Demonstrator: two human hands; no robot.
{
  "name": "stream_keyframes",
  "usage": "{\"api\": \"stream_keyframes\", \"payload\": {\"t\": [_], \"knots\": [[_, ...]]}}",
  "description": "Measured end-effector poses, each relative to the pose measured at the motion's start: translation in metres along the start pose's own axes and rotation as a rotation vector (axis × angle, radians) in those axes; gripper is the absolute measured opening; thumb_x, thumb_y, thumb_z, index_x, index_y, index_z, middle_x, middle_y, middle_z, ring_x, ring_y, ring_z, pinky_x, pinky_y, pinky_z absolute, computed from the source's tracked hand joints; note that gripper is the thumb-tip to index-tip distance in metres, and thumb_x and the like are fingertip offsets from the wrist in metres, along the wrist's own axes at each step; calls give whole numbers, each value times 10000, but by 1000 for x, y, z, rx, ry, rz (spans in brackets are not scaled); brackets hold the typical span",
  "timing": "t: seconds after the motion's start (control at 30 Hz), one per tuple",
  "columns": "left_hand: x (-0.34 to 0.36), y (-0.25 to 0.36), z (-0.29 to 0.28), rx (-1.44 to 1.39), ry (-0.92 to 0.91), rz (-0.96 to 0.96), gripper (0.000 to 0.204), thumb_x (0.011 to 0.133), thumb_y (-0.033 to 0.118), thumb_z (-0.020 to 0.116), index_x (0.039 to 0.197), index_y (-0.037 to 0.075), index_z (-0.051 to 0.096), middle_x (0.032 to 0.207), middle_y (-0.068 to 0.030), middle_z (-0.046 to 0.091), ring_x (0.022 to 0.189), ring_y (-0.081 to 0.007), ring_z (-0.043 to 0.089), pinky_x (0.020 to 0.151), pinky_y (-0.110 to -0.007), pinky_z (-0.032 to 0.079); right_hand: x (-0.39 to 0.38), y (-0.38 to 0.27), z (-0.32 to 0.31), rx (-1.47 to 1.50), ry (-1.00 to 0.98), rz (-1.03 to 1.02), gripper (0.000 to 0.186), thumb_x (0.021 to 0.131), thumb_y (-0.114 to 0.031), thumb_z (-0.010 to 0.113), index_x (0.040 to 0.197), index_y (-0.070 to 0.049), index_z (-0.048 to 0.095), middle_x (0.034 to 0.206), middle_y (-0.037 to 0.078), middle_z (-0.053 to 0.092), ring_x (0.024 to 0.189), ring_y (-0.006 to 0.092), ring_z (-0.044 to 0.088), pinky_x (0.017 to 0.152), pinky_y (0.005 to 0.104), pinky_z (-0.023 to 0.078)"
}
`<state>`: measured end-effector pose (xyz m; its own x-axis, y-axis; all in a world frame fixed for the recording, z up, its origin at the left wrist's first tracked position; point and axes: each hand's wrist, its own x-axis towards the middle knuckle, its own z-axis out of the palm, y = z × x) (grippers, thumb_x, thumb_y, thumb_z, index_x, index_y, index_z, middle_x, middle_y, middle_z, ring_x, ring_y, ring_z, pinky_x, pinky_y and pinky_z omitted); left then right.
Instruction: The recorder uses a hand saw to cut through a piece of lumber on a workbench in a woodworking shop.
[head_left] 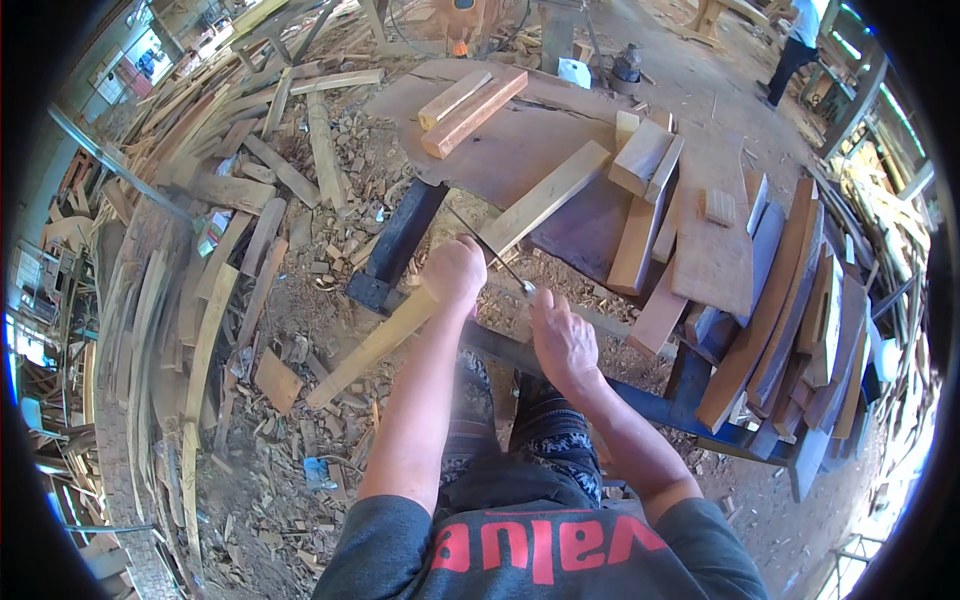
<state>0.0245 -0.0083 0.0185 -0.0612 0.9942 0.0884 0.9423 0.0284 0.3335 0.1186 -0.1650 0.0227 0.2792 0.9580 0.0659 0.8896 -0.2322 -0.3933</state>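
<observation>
wraps the fingers of the left hand [455, 272] tight round the beam [552, 193], seemingly to steady it; rests the far part on the tabletop [480, 170], probably for support. curls the fingers of the right hand [565, 342] closed on the handle of a thin tool [508, 267]; slants it across the beam beside the left fist, perhaps for control; cannot tell whether touching. farther out, has two bars [475, 113] on the tabletop, and stacked blocks [640, 160] hemming in the beam's far end. to the right, meets a board [712, 265] and curved planks [775, 310]; to the left, a black rail [405, 232] and scrap [278, 382] cluttering the ground.
</observation>
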Motion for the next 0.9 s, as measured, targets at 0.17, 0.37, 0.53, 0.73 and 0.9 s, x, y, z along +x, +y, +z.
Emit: {"api": "stream_keyframes", "payload": {"t": [0.17,0.37,0.53,0.73,0.9], "knots": [[-6,10,-6,-51,-24,11,523,925,326,346,755,-22,698,803,-237,677,799,-379,675,746,-467,525,28,-11,5,4,16,8,111,887,-87,478,972,-25,445,888,205,597,721,355,663,623,445,547],[-1,-2,-1,-72,-44,11,527,925,326,343,743,-16,700,772,-232,676,774,-377,678,744,-456,529,7,2,6,12,69,-47,112,896,-118,483,963,-37,444,875,209,611,727,356,669,587,443,545],[2,6,2,-107,-51,2,528,928,327,339,733,-1,704,746,-214,678,766,-369,682,753,-455,528,21,-13,0,-22,-19,83,145,918,-135,470,1029,-42,454,889,214,608,781,373,660,670,451,544],[0,-2,0,-111,-20,10,515,924,319,354,695,11,696,738,-205,678,729,-359,679,724,-453,529,-6,-1,-7,-43,0,-30,179,925,-175,487,1039,-44,443,871,197,607,736,357,662,623,447,543],[-4,3,7,-149,38,54,497,914,314,370,682,18,695,746,-201,677,731,-352,675,709,-455,526,33,-11,14,-41,38,-65,185,946,-214,467,1016,-46,435,883,191,614,764,339,671,642,436,548]]}}
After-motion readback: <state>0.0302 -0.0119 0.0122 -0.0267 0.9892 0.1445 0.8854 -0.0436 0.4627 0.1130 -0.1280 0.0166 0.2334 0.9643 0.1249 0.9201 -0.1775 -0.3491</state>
